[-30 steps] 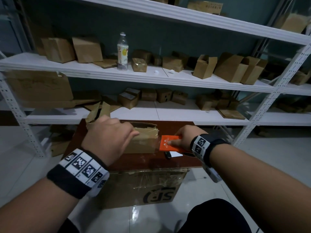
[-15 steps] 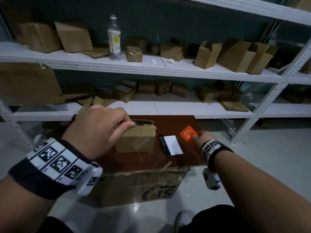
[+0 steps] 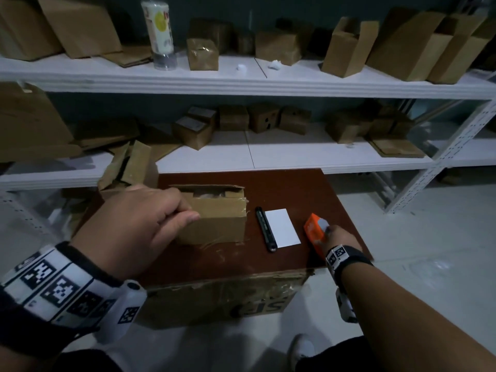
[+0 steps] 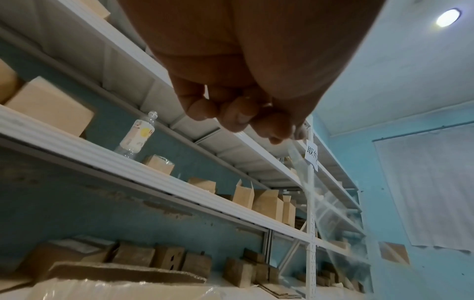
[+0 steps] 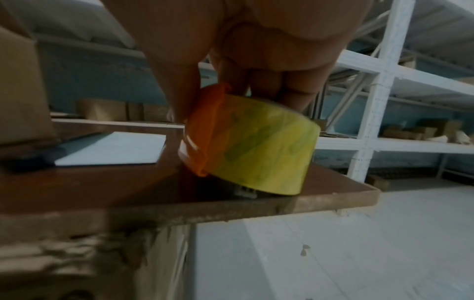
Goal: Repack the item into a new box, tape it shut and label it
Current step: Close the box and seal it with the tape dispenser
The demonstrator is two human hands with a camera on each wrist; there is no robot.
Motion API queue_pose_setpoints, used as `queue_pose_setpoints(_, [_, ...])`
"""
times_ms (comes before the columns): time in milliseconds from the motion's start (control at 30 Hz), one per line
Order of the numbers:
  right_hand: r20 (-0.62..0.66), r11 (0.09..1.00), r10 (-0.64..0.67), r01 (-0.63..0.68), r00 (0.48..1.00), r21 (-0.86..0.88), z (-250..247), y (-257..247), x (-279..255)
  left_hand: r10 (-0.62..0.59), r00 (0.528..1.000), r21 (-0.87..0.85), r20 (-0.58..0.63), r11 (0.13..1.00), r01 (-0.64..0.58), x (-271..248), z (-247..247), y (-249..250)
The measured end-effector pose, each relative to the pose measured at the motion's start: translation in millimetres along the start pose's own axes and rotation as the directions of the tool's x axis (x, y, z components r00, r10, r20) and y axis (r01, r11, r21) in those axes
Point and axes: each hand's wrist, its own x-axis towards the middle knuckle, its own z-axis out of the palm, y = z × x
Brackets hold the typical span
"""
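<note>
A small cardboard box (image 3: pixel 214 224) stands on the brown table (image 3: pixel 295 189), its top flaps partly up and something pale inside. My left hand (image 3: pixel 139 224) hovers over the box's left end with the fingers (image 4: pixel 238 115) curled together. Nothing shows between them. My right hand (image 3: pixel 338 237) grips an orange tape dispenser (image 3: pixel 315 232) holding a yellowish tape roll (image 5: pixel 261 150). The dispenser touches the table near its right front corner. A black marker (image 3: pixel 265 229) and a white label (image 3: pixel 281 228) lie between the box and the dispenser.
Another opened box (image 3: pixel 128 167) sits behind my left hand. A large carton (image 3: pixel 241 299) stands under the table. White shelves (image 3: pixel 268 84) behind hold several cardboard boxes and a plastic bottle (image 3: pixel 159 30). The floor lies right of the table edge (image 5: pixel 333 199).
My right hand carried the tape dispenser from the box's right end to the table's right front corner. The left hand stayed at the box.
</note>
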Motion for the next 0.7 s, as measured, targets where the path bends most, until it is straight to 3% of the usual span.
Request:
queue_pose_setpoints(167, [-0.19,1.0,0.019,-0.022,0.982,-0.017,8.9,-9.7,-3.1,-0.021,0.998,-0.006,0.054,1.0,0.021,9.9,16.7,-6.6])
queue_pose_setpoints(267, [-0.329,0.968,-0.059,0.135,0.943,0.213,-2.7,-28.6,-13.3,-0.015,0.999,-0.03,0.049,0.999,0.016,12.3,22.0,-11.4])
queue_pose_setpoints(367, [-0.352,0.751,-0.237,0.401,0.905,0.525,-17.7,-57.3,-37.6,-0.005,1.0,-0.017,0.026,1.0,0.005,15.5,23.5,-12.2])
queue_pose_setpoints(467, [-0.291,0.403,-0.42,0.464,0.86,0.789,-25.4,-87.8,-76.6,0.011,1.0,0.012,0.02,1.0,-0.011,18.1,24.2,-14.1])
queue_pose_setpoints(500, [-0.247,0.322,-0.495,0.439,0.833,0.839,-24.4,-96.0,-84.7,0.016,1.0,0.016,0.018,1.0,-0.016,18.7,24.2,-15.8])
queue_pose_setpoints(567, [-0.119,0.253,-0.661,0.369,0.741,0.894,-18.8,-107.2,-93.7,0.024,0.999,0.01,0.025,1.0,-0.025,19.6,23.1,-18.8])
queue_pose_setpoints(700, [0.027,0.268,-0.839,0.369,0.544,0.89,2.6,-119.1,-96.1,0.036,0.999,0.001,0.021,0.999,-0.036,18.3,14.9,-25.2])
